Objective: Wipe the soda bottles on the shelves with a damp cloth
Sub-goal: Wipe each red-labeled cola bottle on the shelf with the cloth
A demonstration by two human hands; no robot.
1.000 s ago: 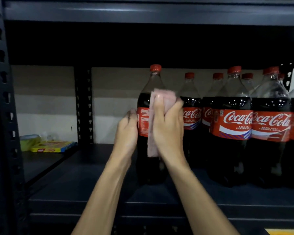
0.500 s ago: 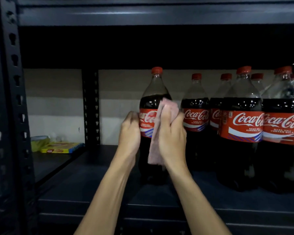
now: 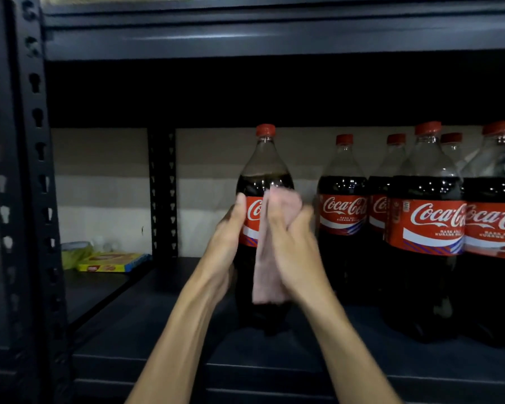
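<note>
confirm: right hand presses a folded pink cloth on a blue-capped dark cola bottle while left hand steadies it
The head view shows a red plastic cap, not blue. Otherwise right: the right hand presses the folded pink cloth on the dark cola bottle while the left hand steadies it.

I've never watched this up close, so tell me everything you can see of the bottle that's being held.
The soda bottle is tall, clear plastic, with a red screw cap, dark cola up to its shoulder and a red Coca-Cola label round the middle. It stands upright on the dark shelf, apart to the left of the other bottles. The left hand grips its left side at the label; the right hand holds a pink cloth against its front.
</note>
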